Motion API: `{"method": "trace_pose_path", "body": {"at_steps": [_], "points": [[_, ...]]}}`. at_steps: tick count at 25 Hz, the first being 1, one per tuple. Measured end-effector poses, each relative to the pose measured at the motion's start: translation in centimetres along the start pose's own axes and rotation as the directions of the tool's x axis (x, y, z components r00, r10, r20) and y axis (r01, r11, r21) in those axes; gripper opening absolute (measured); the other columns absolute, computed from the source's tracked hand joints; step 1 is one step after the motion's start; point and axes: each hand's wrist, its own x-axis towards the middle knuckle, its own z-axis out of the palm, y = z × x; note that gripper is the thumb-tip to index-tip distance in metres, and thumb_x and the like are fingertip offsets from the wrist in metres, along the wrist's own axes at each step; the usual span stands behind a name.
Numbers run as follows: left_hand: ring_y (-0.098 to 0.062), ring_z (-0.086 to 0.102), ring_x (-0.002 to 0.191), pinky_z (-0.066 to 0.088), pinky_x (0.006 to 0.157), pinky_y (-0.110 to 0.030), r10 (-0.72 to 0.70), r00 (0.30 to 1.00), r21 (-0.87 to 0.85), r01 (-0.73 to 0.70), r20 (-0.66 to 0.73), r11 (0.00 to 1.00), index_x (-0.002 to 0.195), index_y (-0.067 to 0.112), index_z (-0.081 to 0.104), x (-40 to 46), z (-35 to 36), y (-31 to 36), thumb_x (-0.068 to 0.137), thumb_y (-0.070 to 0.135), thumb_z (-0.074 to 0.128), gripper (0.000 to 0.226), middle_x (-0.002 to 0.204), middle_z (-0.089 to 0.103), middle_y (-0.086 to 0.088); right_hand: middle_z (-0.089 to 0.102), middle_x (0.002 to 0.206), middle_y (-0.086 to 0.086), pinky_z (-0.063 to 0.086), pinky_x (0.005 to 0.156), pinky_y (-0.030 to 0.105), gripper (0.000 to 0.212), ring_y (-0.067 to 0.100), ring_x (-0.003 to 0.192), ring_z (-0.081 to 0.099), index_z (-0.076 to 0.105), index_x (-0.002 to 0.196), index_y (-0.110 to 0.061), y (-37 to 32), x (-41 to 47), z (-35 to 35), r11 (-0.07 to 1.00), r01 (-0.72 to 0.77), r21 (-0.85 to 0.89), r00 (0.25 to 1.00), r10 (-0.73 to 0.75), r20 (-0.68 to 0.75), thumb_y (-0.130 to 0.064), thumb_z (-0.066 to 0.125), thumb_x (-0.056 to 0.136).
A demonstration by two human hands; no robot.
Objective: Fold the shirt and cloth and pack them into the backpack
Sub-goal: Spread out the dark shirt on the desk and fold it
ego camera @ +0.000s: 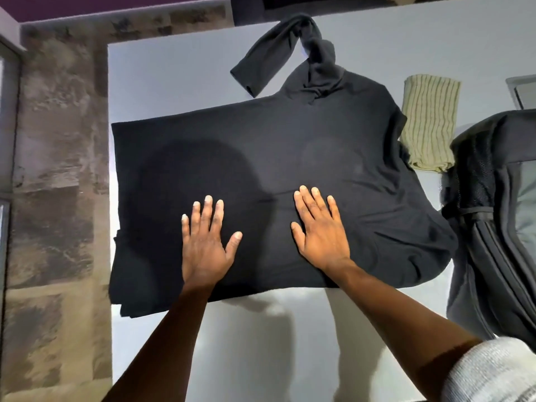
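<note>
Fingers (pixel 209 210) of both hands lie flat mid-shirt (pixel 290 158), clear of its edges.

left hand (pixel 204 245): flat, fingers spread, palm down | right hand (pixel 319 227): flat, seemingly pressing

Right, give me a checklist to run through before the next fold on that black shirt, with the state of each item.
1. Both hands flat on the shirt: ok. The left hand and right hand press it with straight fingers.
2. Body of the shirt lying smooth on the table: ok, only slight creases near the right hand.
3. Far sleeve tucked in: not ok, it sticks out twisted beyond the body.
4. Striped cloth folded and out of the way: ok, though the shirt's edge meets it.
5. Backpack within reach on the right: ok.
6. Backpack open for packing: cannot tell.
</note>
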Motion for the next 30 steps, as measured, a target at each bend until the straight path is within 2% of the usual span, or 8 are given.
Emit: {"method": "trace_pose_path", "body": {"at_steps": [6,10,12,14,17,23,27,30], "points": [[-0.029,0.008,0.155,0.010,0.124,-0.053,-0.009,1.000,0.003,0.009,-0.019,1.000,0.160,0.018,0.019,-0.3,-0.1,0.1,0.098,0.061,0.034,0.077,0.168,0.012,-0.007,0.020,0.166,0.002,0.013,0.124,0.049,0.064,0.024,0.154,0.013,0.025,0.158,-0.015,-0.6,0.1,0.0,0.999,-0.019,-0.029,1.000,0.019,0.013,-0.041,0.034,0.100],[-0.030,0.008,0.155,0.011,0.124,-0.053,0.005,1.000,-0.041,-0.006,-0.027,0.999,0.159,0.018,0.020,-0.2,-0.1,-0.1,0.098,0.060,0.037,0.076,0.168,0.013,-0.006,0.037,0.159,0.005,0.022,0.120,0.048,0.059,0.030,0.147,0.030,0.037,0.152,-0.014,-2.3,1.5,-0.8,0.998,-0.055,0.043,0.995,0.058,-0.078,-0.039,0.039,0.099],[-0.030,0.007,0.155,0.010,0.124,-0.053,-0.003,1.000,-0.050,0.003,-0.001,0.999,0.159,0.019,0.020,-0.1,-0.3,-0.1,0.098,0.060,0.036,0.076,0.168,0.012,-0.006,0.039,0.157,0.008,0.026,0.118,0.046,0.059,0.032,0.143,0.034,0.038,0.152,-0.013,-3.9,4.8,-1.4,0.994,-0.055,0.094,0.994,0.063,-0.090,-0.037,0.045,0.099],[-0.029,0.005,0.155,0.009,0.124,-0.053,-0.005,1.000,-0.039,0.005,0.018,0.999,0.160,0.019,0.017,-0.2,-0.3,-0.2,0.098,0.062,0.033,0.077,0.168,0.010,-0.006,0.031,0.161,0.008,0.021,0.120,0.047,0.062,0.032,0.148,0.026,0.033,0.154,-0.014,-5.5,7.8,-1.3,0.991,-0.075,0.113,0.997,0.077,-0.015,-0.040,0.044,0.100],[-0.030,0.004,0.155,0.009,0.123,-0.053,0.001,1.000,-0.035,0.000,0.027,0.999,0.160,0.019,0.017,-0.3,-0.3,-0.3,0.098,0.063,0.031,0.078,0.168,0.008,-0.007,0.016,0.167,0.004,0.011,0.124,0.049,0.065,0.028,0.154,0.010,0.021,0.159,-0.017,-6.3,8.7,0.2,0.993,-0.120,-0.004,0.993,0.120,0.012,-0.044,0.032,0.101],[-0.030,0.005,0.155,0.009,0.124,-0.054,0.036,0.999,-0.103,-0.036,-0.001,0.994,0.159,0.021,0.019,4.9,-0.5,-0.7,0.099,0.062,0.027,0.074,0.168,0.009,-0.008,0.012,0.168,0.002,0.010,0.124,0.049,0.064,0.026,0.155,0.007,0.018,0.159,-0.019,-6.0,8.7,0.9,0.991,-0.126,-0.044,0.992,0.125,-0.019,-0.044,0.029,0.101],[-0.028,-0.002,0.155,0.005,0.124,-0.053,0.032,0.999,-0.056,-0.031,0.018,0.998,0.161,0.021,0.009,14.0,-2.0,-7.0,0.099,0.062,0.018,0.075,0.169,-0.001,-0.007,0.014,0.167,0.002,0.010,0.124,0.047,0.064,0.026,0.154,0.009,0.020,0.159,-0.019,-5.9,8.5,1.2,0.989,-0.134,-0.056,0.990,0.132,-0.042,-0.045,0.026,0.100],[-0.027,-0.007,0.155,0.000,0.124,-0.053,-0.062,0.998,-0.031,0.062,0.009,0.998,0.161,0.020,0.002,17.7,-3.1,-14.2,0.100,0.062,0.020,0.076,0.168,-0.006,-0.006,0.015,0.167,0.002,0.010,0.124,0.047,0.064,0.026,0.154,0.009,0.022,0.159,-0.019,-5.9,8.8,1.4,0.989,-0.131,-0.062,0.991,0.128,-0.047,-0.045,0.026,0.100]]}}
